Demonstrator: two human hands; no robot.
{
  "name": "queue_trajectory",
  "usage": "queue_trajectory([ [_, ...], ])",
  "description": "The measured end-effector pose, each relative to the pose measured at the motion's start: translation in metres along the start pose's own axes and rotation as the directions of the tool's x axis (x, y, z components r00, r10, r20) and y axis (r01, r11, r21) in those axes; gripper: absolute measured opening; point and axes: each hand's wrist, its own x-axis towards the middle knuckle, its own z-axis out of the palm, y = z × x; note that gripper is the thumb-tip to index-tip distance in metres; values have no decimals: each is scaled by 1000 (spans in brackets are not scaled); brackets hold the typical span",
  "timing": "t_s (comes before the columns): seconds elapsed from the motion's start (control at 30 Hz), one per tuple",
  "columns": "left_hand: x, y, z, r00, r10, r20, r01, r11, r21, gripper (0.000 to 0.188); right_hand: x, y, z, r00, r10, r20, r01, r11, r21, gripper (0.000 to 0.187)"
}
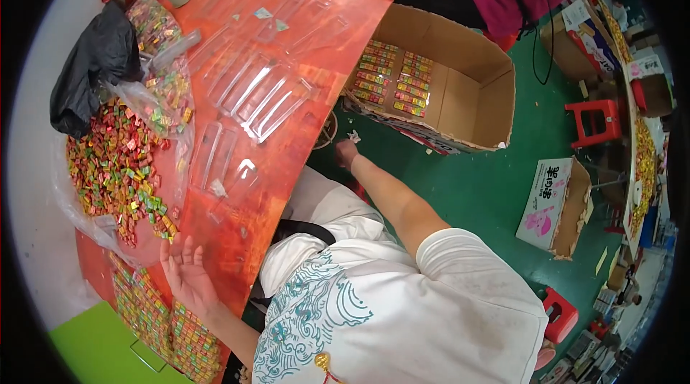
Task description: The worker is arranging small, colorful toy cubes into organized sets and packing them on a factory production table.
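Observation:
My left hand is open over the orange-red table, palm turned up and fingers apart, holding nothing. It is nearest to a heap of small wrapped candies in red, green and yellow, spread on clear plastic. Just below it lie packs of candies set in tight rows. My right hand reaches down past the table edge, fingers curled. A crumpled white scrap shows by its fingertips; whether they hold it is unclear. Several clear plastic trays lie on the table.
A large cardboard box holding filled candy packs stands right of the table. A round bin sits beneath the edge. Another carton and a red stool are farther right. A black bag lies by the heap.

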Motion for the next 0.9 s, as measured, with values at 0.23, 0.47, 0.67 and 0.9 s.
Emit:
queue_trajectory([
  [0.23, -18, -47, 60, 986, 163, -17, -141, 894, 426, 30, 16, 153, -21, 601, -682, 418, 736, 266, -623, 17],
  [0.47, -28, -84, 90, 950, 184, 252, -312, 583, 750, 18, 34, 183, -115, 887, -333, 320, 446, 438, -780, 11],
  [0.67, -32, -84, 88, 927, 259, 270, -370, 525, 766, 18, 7, 144, -120, 963, -269, -1, 230, 825, -516, 16],
  [0.9, -32, -77, 83, 918, 282, 278, -391, 538, 747, 19, -190, -27, -61, 660, -432, 614, 730, 177, -660, 27],
])
